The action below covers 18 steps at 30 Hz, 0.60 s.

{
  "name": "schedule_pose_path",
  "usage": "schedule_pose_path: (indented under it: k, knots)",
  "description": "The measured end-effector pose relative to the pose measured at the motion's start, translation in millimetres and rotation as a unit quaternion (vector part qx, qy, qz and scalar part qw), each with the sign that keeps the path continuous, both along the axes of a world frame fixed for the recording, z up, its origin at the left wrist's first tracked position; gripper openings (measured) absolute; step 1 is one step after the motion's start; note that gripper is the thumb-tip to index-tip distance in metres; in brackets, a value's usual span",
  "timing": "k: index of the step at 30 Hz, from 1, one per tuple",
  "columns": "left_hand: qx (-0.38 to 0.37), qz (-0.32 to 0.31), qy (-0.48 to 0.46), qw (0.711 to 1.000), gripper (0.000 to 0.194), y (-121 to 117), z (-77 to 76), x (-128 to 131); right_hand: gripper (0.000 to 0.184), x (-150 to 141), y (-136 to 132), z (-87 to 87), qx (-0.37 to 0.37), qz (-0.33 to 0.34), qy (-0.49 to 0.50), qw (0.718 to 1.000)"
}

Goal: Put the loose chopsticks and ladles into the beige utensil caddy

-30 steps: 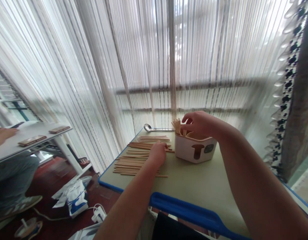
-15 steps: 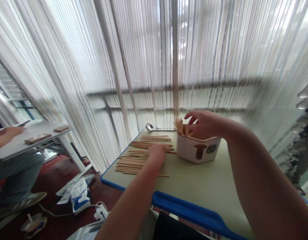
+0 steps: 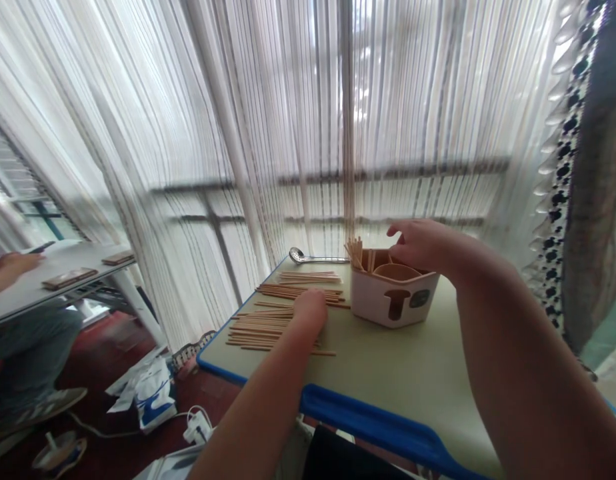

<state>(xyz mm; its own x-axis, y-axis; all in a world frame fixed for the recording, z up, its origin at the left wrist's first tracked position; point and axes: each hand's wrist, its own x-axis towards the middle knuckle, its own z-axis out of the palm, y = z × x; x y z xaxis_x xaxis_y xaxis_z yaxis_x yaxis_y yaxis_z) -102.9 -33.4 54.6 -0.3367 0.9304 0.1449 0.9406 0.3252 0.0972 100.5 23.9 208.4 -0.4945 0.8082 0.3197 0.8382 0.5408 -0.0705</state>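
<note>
Blue edging (image 3: 368, 417) runs along the near side of the pale bench (image 3: 398, 373). Above it, the left hand (image 3: 311, 310) lies low, back upward, over the right part of the loose sticks (image 3: 261, 327), which are spread side by side on the bench. Its fingers are hidden, so I cannot tell how far they are closed or whether they grip anything; it has drawn back slightly from the darker sticks (image 3: 281, 291) just beyond.

To the right stands the white caddy (image 3: 365, 293), upright. The right hand (image 3: 415, 241) is over its back right part, fingers loosely curled with a gap between them; whether it has hold of anything I cannot tell. A second ago it was close beside the upright sticks (image 3: 357, 252) in the caddy's left part; now it has shifted right, and more of the round cup (image 3: 398, 271) inside shows.

Past the darker sticks lies a pale bundle (image 3: 308, 276), then the ladle (image 3: 318, 259) at the far edge. Behind hangs the striped curtain (image 3: 308, 120).
</note>
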Motion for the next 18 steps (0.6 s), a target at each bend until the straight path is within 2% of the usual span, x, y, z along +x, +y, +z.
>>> schedule_pose_path:
  k: [3, 7, 9, 11, 13, 15, 18]
  knots:
    - [-0.001, -0.002, -0.006, 1.000, 0.027, 1, 0.5, -1, 0.042, 5, 0, -0.6, -0.029, -0.036, -0.022, 0.999]
    - [0.003, -0.012, -0.009, 1.000, 0.025, 2, 1.7, -2, 0.043, 8, -1, -0.2, -0.048, -0.037, -0.040, 0.997]
    - [0.033, -0.034, -0.001, 0.999, 0.026, 2, 2.2, -2, 0.043, 8, -2, 1.6, -0.049, -0.039, -0.043, 0.997]
    - [0.107, -0.092, 0.011, 0.990, 0.025, 2, 2.8, 0, 0.036, 6, -6, 3.7, -0.061, -0.044, -0.059, 0.995]
    - [0.212, -0.176, 0.014, 0.961, 0.024, 2, 3.8, 3, 0.027, 2, -11, 4.7, -0.106, -0.033, -0.081, 0.990]
    - [0.309, -0.243, 0.004, 0.920, 0.023, 2, 4.8, 7, 0.024, -2, -15, 3.6, -0.170, 0.010, -0.088, 0.981]
    - [0.408, -0.280, -0.031, 0.868, 0.020, 1, 5.2, 12, 0.020, -9, -18, -1.4, -0.219, 0.075, -0.070, 0.970]
